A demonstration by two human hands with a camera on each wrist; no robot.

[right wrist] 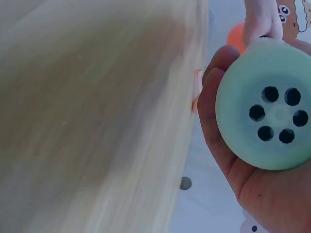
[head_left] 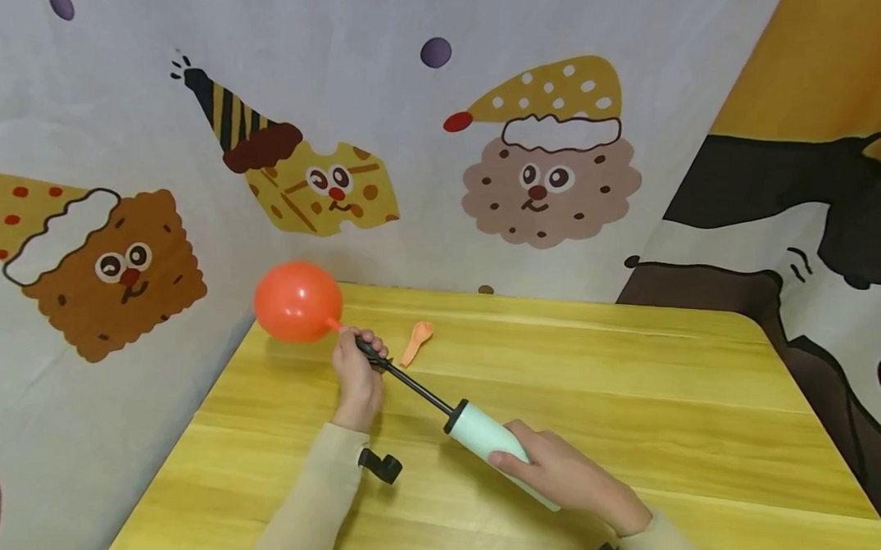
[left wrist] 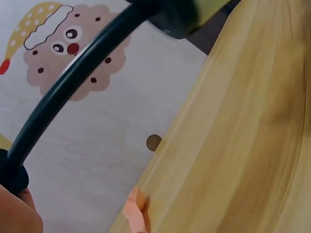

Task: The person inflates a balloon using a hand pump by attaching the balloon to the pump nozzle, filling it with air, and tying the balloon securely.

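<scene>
Mint pump barrel [head_left: 481, 433], nearest cam: my R grip [head_left: 565, 473] curled round it. My L grip [head_left: 357, 374] is closed round the black handle [head_left: 371, 352], where the inflated red balloon's [head_left: 297, 301] neck meets it; limp orange balloon [head_left: 420, 340] on desk [head_left: 628, 382], nearby.

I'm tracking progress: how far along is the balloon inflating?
Done: the red balloon looks round with air. In hand: the left hand is at its neck, the right hand grips the pump. Remaining, probably: tying it, then inflating the flat balloon on the table.

The head view is bright, with glare on the inflated orange-red balloon [head_left: 297, 303]; wrist views look dimmer, the worktop [right wrist: 97, 126] softly shadowed.
</scene>
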